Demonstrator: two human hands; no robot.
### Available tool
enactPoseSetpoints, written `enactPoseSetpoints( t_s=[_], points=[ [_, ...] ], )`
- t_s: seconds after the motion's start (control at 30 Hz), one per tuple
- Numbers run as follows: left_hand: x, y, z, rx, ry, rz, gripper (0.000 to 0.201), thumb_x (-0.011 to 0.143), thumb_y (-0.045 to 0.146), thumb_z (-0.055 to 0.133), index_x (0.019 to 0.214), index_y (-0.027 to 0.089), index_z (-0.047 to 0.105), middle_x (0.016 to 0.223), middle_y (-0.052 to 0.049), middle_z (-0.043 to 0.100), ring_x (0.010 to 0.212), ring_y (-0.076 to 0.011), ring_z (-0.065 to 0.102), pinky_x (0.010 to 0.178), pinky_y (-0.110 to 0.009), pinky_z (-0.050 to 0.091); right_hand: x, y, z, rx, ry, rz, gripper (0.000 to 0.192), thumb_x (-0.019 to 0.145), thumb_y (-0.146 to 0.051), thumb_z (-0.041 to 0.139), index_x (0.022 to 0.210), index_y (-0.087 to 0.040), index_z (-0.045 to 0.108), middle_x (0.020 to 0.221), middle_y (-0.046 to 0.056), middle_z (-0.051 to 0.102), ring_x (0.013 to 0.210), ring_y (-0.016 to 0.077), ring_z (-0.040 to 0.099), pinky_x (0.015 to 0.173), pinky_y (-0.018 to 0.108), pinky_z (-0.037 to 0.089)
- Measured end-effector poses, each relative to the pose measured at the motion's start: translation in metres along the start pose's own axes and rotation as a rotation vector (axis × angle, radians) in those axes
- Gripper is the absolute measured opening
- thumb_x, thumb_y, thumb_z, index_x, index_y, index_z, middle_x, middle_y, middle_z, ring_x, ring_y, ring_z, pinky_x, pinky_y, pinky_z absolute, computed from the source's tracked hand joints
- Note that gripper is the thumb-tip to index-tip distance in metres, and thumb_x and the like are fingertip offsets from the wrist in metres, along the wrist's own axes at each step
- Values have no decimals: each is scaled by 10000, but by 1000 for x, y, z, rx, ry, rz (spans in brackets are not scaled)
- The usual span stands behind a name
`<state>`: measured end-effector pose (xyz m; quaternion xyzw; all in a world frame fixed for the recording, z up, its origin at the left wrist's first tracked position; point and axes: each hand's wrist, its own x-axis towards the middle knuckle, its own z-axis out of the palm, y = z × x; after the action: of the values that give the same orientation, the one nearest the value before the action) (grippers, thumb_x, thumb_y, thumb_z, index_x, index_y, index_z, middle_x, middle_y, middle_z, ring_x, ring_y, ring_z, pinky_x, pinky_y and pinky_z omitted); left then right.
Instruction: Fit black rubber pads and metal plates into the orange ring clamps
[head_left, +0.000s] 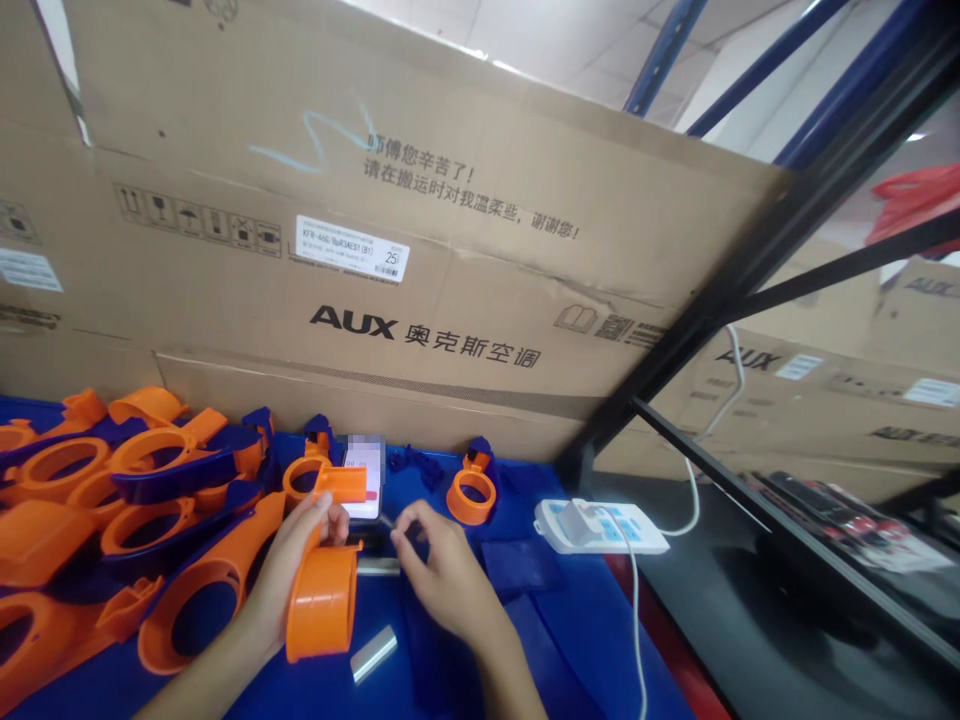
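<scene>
"AUX" on cardboard box point(390, 250)

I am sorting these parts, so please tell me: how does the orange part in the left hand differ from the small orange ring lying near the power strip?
The orange part is held up by the left hand; the small orange ring lies alone on the blue table. The held part looks larger, a hooded shell with a neck; the ring is a short collar. Both are bright orange plastic.

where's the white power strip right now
In the head view the white power strip lies at the right edge of the blue table, right of the lone orange ring and beyond the right hand.
</scene>
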<state>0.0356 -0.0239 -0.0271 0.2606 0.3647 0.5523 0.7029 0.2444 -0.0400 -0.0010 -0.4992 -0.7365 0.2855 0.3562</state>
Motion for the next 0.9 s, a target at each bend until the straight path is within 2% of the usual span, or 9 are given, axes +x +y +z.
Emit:
enactPoseSetpoints(
  t_s=[0.13,0.27,0.5,0.7,0.9],
  points=[
    [-3,1,6,69,-47,-6,439,797,569,785,662,166,674,626,1,596,545,-129,516,535,-232,436,3,0,3,402,178,101,248,991,-460,627,915,-226,602,746,-16,636,635,154,586,589,261,454],
    [-6,-5,9,162,-96,29,454,813,586,767,660,165,693,634,-25,625,579,-145,535,563,-239,442,6,-2,8,554,300,131,327,929,-523,698,886,-203,653,753,13,678,568,123,523,517,240,407],
    [-12,-14,14,205,-147,34,398,822,542,785,687,178,697,638,-10,627,577,-125,497,567,-215,419,9,2,11,580,403,151,370,919,-563,690,862,-199,658,686,10,672,521,106,467,472,217,348],
    [-10,-14,11,221,-172,-5,472,807,607,767,664,165,680,606,-10,613,539,-121,494,531,-221,390,8,3,13,561,388,153,351,914,-540,708,858,-195,678,706,17,676,538,111,477,483,220,352],
    [-2,-27,1,203,-162,-13,491,800,625,763,669,162,665,614,-12,624,541,-120,512,537,-220,401,9,6,13,534,366,162,348,928,-518,697,814,-191,667,668,4,650,519,102,458,457,212,310]
  ],
)
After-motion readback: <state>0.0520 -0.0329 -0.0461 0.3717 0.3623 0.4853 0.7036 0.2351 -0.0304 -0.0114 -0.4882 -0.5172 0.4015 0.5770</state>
